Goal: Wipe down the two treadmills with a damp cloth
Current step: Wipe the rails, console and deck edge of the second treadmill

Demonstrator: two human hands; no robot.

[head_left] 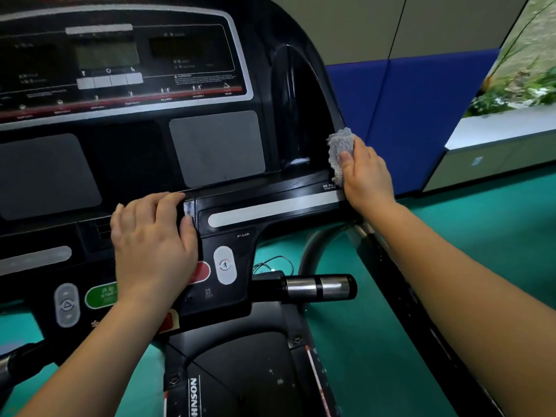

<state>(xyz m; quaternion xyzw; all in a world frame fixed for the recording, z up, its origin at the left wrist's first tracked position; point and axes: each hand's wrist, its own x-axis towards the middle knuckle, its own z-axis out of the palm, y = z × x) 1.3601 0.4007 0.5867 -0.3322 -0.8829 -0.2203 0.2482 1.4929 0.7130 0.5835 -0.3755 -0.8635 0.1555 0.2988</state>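
A teal-green floor [451, 236] and a blue padded wall panel [421, 115] at two o'clock surround the glossy black treadmill console [216, 149]. At its three o'clock edge the right hand [367, 176] grips a crumpled grey cloth [338, 145] against the plastic. The left hand [150, 242] rests with fingers relaxed on the console at seven o'clock.

even indoor light, glare on console [288, 121], edges bowed, soft.
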